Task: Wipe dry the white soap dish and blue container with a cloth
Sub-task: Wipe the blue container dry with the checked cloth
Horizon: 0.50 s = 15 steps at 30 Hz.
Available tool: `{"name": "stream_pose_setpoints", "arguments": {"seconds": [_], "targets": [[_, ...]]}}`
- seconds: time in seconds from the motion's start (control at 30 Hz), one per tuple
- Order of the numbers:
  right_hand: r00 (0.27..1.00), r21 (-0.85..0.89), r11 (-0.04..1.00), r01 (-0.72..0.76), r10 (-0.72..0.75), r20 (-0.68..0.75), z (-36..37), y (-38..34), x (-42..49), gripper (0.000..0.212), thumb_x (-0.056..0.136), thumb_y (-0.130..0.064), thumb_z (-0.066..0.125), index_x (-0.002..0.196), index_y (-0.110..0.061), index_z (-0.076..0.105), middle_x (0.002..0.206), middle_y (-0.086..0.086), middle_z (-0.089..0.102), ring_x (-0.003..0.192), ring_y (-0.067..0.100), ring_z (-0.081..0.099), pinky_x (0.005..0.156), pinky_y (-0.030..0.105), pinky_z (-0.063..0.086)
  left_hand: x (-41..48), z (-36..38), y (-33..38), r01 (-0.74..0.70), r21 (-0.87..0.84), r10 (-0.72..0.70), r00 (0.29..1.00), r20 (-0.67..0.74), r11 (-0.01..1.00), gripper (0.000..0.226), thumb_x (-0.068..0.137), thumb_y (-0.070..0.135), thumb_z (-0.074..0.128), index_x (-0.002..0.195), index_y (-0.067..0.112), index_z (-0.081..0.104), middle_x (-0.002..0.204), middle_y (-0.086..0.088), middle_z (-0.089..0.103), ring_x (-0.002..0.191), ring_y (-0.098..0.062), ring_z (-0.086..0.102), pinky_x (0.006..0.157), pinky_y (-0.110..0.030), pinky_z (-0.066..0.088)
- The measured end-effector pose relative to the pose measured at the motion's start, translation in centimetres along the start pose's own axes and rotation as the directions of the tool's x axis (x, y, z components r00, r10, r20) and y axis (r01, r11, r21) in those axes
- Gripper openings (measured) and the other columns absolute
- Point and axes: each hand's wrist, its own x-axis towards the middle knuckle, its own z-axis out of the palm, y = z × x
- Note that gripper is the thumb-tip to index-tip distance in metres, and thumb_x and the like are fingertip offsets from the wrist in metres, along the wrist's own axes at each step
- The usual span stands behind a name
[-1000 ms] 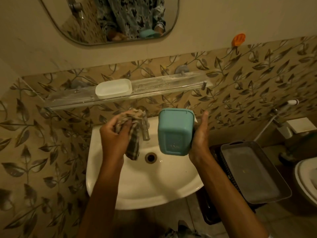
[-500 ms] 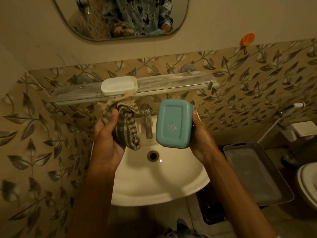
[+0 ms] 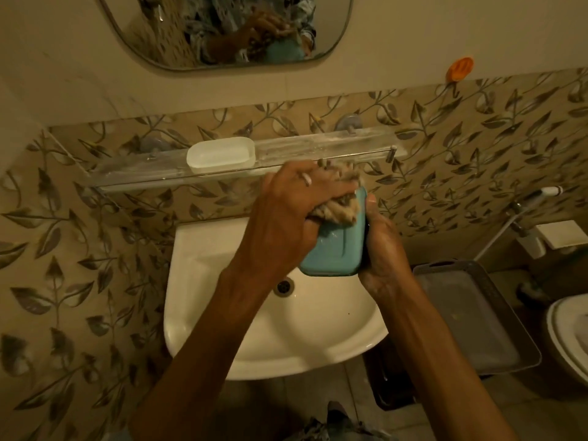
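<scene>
My right hand (image 3: 380,249) grips the blue container (image 3: 339,249) by its right side and holds it over the basin, its flat underside turned up toward me. My left hand (image 3: 286,218) holds the bunched checked cloth (image 3: 337,205) and presses it against the container's upper end. The cloth is mostly hidden under my fingers. The white soap dish (image 3: 221,155) rests upright on the glass shelf (image 3: 318,154) above, apart from both hands.
A white basin (image 3: 222,329) with a drain (image 3: 283,286) lies below my hands; its tap is hidden behind them. A grey tray (image 3: 471,316) sits on a dark basket at right, a toilet (image 3: 569,332) beyond it. A mirror (image 3: 222,27) hangs above.
My left hand has moved right with the cloth, from beside the tap onto the blue container. The container has tilted and dropped slightly in my right hand.
</scene>
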Motion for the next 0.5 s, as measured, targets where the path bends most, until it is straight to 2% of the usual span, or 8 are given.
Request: {"name": "stream_pose_setpoints", "arguments": {"seconds": [0.13,0.2,0.37,0.43,0.5], "targets": [[0.998,0.040,0.998,-0.051,0.053,-0.044,-1.0,0.0,-0.2,0.056,0.097,-0.054,0.036,0.117,-0.010,0.065,0.111,0.018,0.070,0.101,0.033,0.068,0.086,0.047,0.055,-4.8,2.6,1.2,-0.088,-0.008,0.088,0.995,0.039,0.996,0.043,0.078,0.014,0.052,0.119,0.026,0.058,0.118,-0.005,0.065,0.112,-0.020,0.047,0.083,-0.042,0.042],[0.994,0.048,0.997,-0.052,0.056,-0.095,-1.1,0.1,-0.2,0.058,0.096,-0.054,0.037,0.121,-0.007,0.062,0.113,0.023,0.068,0.103,0.036,0.067,0.092,0.052,0.052,-6.9,3.4,1.3,-0.113,-0.043,0.115,0.992,0.052,0.993,0.044,0.079,0.011,0.057,0.119,0.029,0.054,0.120,0.002,0.065,0.114,-0.018,0.049,0.079,-0.041,0.047],[0.992,-0.030,1.000,0.004,-0.008,-0.125,-0.3,0.3,-0.7,0.051,0.099,-0.046,0.035,0.113,-0.007,0.065,0.107,0.022,0.069,0.092,0.032,0.068,0.086,0.048,0.054,-8.3,3.6,0.9,-0.166,-0.040,0.167,0.986,0.028,0.985,0.048,0.076,0.003,0.068,0.117,0.027,0.056,0.118,0.007,0.065,0.113,-0.018,0.050,0.076,-0.042,0.047],[0.992,-0.063,0.997,0.036,-0.044,-0.122,-0.2,0.5,-0.8,0.053,0.098,-0.047,0.035,0.111,-0.006,0.065,0.106,0.023,0.069,0.096,0.034,0.068,0.087,0.048,0.055,-7.5,3.3,0.6,-0.162,-0.015,0.162,0.987,0.005,0.987,0.046,0.077,0.004,0.063,0.116,0.026,0.055,0.117,0.003,0.066,0.110,-0.020,0.050,0.080,-0.040,0.048],[0.991,-0.114,0.991,0.066,-0.078,-0.104,0.0,0.8,-0.8,0.051,0.099,-0.048,0.033,0.101,-0.011,0.069,0.100,0.019,0.072,0.091,0.031,0.070,0.080,0.044,0.057,-6.2,2.7,0.3,-0.118,0.023,0.119,0.993,-0.024,0.993,0.041,0.079,0.009,0.054,0.118,0.023,0.055,0.116,-0.003,0.066,0.108,-0.022,0.047,0.086,-0.037,0.045]]}}
